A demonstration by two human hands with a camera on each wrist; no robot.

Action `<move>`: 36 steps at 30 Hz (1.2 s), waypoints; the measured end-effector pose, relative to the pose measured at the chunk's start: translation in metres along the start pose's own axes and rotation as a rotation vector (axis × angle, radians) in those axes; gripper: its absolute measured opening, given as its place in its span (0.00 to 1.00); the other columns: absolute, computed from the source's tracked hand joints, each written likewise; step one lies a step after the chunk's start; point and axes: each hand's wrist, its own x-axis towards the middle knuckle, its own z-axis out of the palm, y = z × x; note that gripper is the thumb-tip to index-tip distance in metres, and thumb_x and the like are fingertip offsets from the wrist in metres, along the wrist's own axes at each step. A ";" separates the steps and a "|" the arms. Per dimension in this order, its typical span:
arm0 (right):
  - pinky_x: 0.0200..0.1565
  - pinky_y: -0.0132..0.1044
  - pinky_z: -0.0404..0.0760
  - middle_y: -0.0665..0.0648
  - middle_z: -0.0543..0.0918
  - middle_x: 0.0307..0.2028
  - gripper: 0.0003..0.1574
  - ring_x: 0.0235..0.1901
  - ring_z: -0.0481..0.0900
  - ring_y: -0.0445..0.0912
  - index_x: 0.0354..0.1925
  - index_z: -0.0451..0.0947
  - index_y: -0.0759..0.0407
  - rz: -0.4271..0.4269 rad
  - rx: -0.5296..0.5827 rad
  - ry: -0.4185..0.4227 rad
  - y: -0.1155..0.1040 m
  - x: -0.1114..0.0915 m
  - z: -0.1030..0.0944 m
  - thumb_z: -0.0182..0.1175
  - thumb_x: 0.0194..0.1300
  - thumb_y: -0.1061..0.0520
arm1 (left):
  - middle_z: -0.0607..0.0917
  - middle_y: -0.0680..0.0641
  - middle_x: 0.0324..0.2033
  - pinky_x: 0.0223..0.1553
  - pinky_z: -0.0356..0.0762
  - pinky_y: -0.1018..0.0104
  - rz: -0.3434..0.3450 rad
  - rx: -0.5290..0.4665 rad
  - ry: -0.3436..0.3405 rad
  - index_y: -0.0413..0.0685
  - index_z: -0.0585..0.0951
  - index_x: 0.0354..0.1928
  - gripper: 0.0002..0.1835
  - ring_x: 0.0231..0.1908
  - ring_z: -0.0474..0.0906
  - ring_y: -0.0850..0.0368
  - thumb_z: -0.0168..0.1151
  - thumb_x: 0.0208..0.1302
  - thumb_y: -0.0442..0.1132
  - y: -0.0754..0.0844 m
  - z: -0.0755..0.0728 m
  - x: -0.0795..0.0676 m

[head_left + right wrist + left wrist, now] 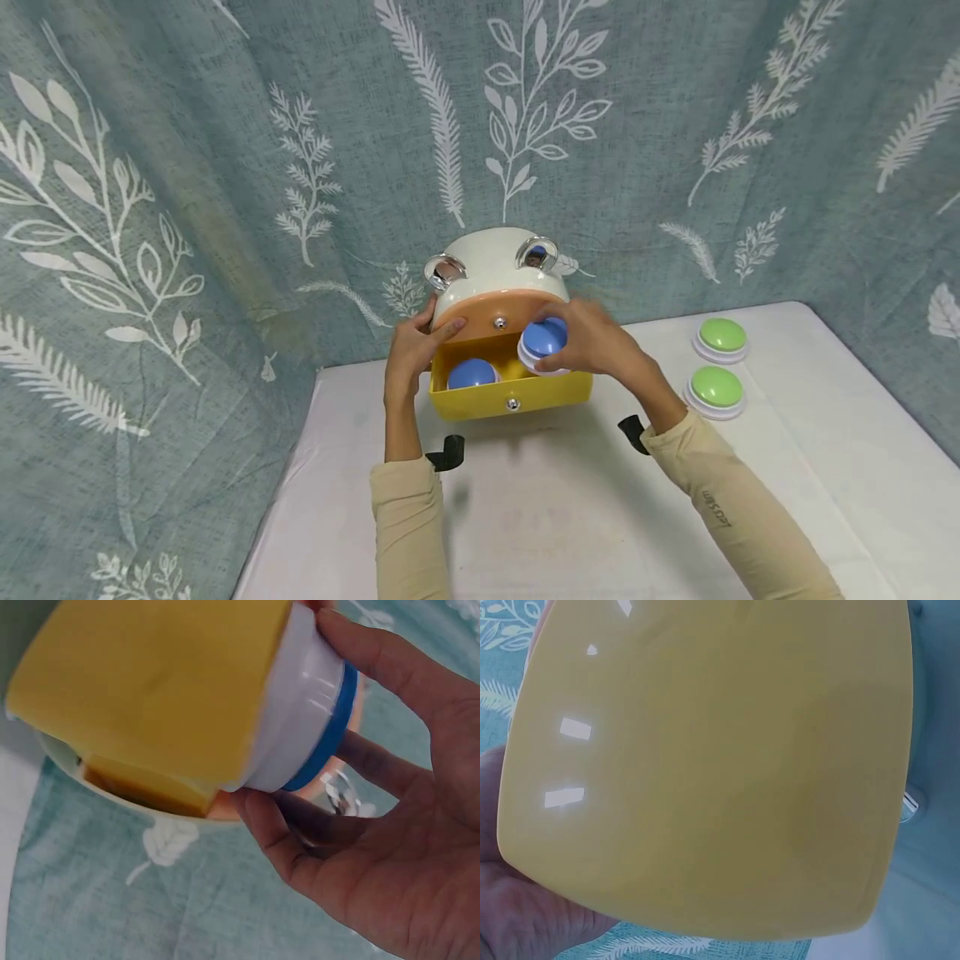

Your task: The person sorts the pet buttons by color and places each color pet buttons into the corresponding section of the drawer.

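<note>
A small animal-shaped box has a white top, silver ring ears, a peach front and a pulled-out yellow drawer. My left hand grips the box's left side, its thumb lying on the peach front; the left wrist view is mostly filled by the yellow drawer. Inside the drawer, on the left, lies a blue-domed push button. With its thumb and fingers my right hand holds another blue push button by its white base, tilted at the drawer's right end. In the right wrist view its white base overlaps the drawer's edge.
Two green push buttons with white bases stand on the white table at the right. Black straps show beside both forearms. A patterned teal curtain hangs behind the box and along the sides.
</note>
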 end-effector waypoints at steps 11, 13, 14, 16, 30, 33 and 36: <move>0.44 0.40 0.79 0.56 0.87 0.38 0.24 0.37 0.79 0.47 0.46 0.87 0.63 0.029 -0.159 -0.175 -0.002 0.020 0.018 0.79 0.59 0.49 | 0.64 0.47 0.80 0.57 0.86 0.43 -0.021 0.004 -0.003 0.62 0.58 0.82 0.47 0.76 0.70 0.42 0.70 0.67 0.60 0.001 -0.001 0.000; 0.41 0.37 0.79 0.54 0.87 0.35 0.18 0.34 0.78 0.45 0.42 0.88 0.62 0.025 -0.218 -0.218 -0.004 0.025 0.017 0.78 0.59 0.51 | 0.64 0.48 0.80 0.57 0.85 0.42 -0.023 0.003 0.000 0.62 0.58 0.82 0.47 0.76 0.69 0.42 0.70 0.67 0.60 0.002 -0.001 0.000; 0.39 0.37 0.78 0.54 0.87 0.34 0.15 0.33 0.78 0.46 0.40 0.89 0.61 0.033 -0.237 -0.239 -0.005 0.028 0.017 0.77 0.60 0.54 | 0.64 0.48 0.81 0.58 0.85 0.42 -0.024 0.000 0.000 0.62 0.58 0.81 0.47 0.76 0.68 0.42 0.70 0.67 0.60 0.003 -0.001 0.001; 0.38 0.37 0.77 0.55 0.86 0.34 0.09 0.34 0.77 0.46 0.40 0.87 0.60 0.062 -0.292 -0.273 -0.007 0.032 0.016 0.74 0.61 0.59 | 0.63 0.48 0.81 0.59 0.84 0.40 -0.025 -0.009 -0.003 0.61 0.59 0.81 0.47 0.77 0.67 0.42 0.70 0.67 0.59 0.003 0.000 0.001; 0.36 0.38 0.75 0.55 0.78 0.29 0.03 0.30 0.73 0.48 0.35 0.82 0.64 0.050 -0.284 -0.036 -0.006 0.012 0.018 0.67 0.65 0.68 | 0.65 0.49 0.80 0.58 0.85 0.42 -0.026 -0.013 0.000 0.63 0.59 0.81 0.47 0.77 0.68 0.44 0.71 0.66 0.61 0.001 0.000 0.002; 0.37 0.40 0.81 0.58 0.84 0.31 0.03 0.32 0.79 0.49 0.36 0.84 0.64 0.037 -0.144 0.338 -0.014 -0.013 0.036 0.70 0.66 0.64 | 0.64 0.49 0.80 0.58 0.85 0.44 -0.027 -0.004 -0.001 0.63 0.59 0.81 0.47 0.78 0.67 0.45 0.71 0.66 0.61 -0.001 -0.001 0.001; 0.33 0.38 0.85 0.59 0.87 0.32 0.03 0.30 0.84 0.48 0.36 0.87 0.64 -0.035 -0.046 0.618 -0.026 -0.036 0.068 0.71 0.65 0.64 | 0.64 0.49 0.80 0.61 0.84 0.46 -0.018 0.005 0.005 0.62 0.59 0.81 0.47 0.79 0.65 0.46 0.71 0.66 0.60 -0.001 -0.001 0.002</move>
